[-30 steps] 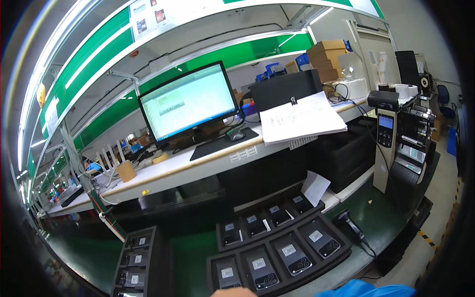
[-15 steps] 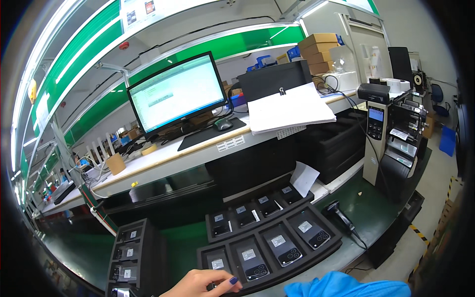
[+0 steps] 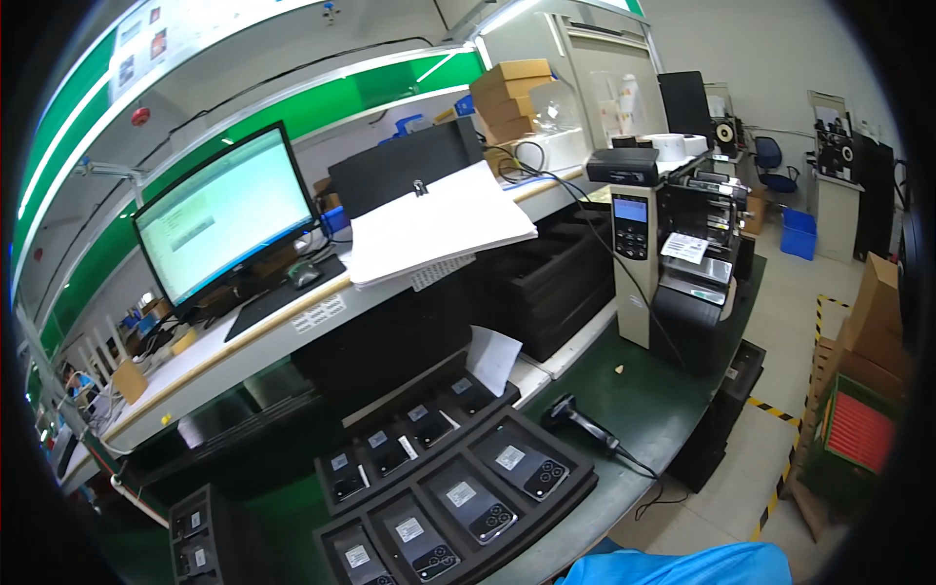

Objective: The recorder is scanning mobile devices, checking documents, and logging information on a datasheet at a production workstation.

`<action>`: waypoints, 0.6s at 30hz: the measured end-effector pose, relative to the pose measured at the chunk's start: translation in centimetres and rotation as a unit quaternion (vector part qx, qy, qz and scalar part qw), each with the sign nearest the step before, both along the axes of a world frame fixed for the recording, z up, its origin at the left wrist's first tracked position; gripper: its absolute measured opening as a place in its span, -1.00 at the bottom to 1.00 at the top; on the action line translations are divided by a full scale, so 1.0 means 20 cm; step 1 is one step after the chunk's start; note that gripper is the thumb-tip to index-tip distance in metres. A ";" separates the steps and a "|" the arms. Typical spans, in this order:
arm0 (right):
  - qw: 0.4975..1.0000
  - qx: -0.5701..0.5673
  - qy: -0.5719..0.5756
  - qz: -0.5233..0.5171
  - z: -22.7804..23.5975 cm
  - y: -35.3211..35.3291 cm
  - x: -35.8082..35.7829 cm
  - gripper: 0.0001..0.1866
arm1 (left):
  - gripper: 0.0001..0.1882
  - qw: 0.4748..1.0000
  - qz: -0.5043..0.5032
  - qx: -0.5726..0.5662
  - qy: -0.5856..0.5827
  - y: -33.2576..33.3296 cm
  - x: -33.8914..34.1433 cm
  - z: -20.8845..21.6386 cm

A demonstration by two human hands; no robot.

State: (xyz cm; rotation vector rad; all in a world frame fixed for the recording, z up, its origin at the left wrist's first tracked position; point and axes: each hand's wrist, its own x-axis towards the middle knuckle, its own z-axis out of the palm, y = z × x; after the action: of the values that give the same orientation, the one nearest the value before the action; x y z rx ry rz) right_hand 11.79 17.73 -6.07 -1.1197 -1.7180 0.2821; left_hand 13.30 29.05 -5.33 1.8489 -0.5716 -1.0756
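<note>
Neither of my hands shows at this moment; only blue cloth (image 3: 682, 565), likely a sleeve, appears at the lower edge. In front of it lies a black foam tray (image 3: 575, 487) with a row of smartphones in its slots, each bearing a white label. The nearest visible ones include a smartphone (image 3: 478, 509) with several camera lenses and another smartphone (image 3: 522, 468) to its right. Behind, a second foam tray (image 3: 331, 502) holds more phones. A further foam tray (image 3: 180, 507) with phones stands at the lower left. A black handheld barcode scanner (image 3: 580, 424) rests right of the trays.
A label printer (image 3: 634, 263) with a label sticking out stands at the right of the green bench (image 3: 585, 375). Paper sheets (image 3: 444, 224) and a monitor (image 3: 229, 214) are on the shelf above. Cardboard boxes (image 3: 877, 322) and a red-filled crate (image 3: 858, 429) stand on the floor.
The view has swung to the right, so the trays, monitor and printer now sit further left. My left hand, earlier over the front tray's near edge, has gone out of the picture.
</note>
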 end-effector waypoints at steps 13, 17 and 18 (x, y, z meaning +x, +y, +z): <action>0.962 -0.029 0.083 -0.259 -0.17 -0.79 0.01 -0.78 | -0.76 0.839 -0.158 -0.138 -0.503 -1.20 0.84 -0.07; 0.752 -0.026 0.206 -0.626 0.02 -1.62 0.15 -0.78 | -0.76 0.830 -0.140 -0.100 -0.531 -1.24 0.94 -0.23; 0.709 0.088 0.166 -0.679 0.10 -1.81 0.22 -0.81 | -0.79 0.831 -0.116 -0.110 -0.532 -1.23 0.96 -0.27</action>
State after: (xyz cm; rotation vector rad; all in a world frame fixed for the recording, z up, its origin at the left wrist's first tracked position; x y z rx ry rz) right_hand 16.27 -18.38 -4.09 -1.7394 -0.2686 -0.5779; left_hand 32.50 4.46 -10.68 2.0800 -1.5123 0.0274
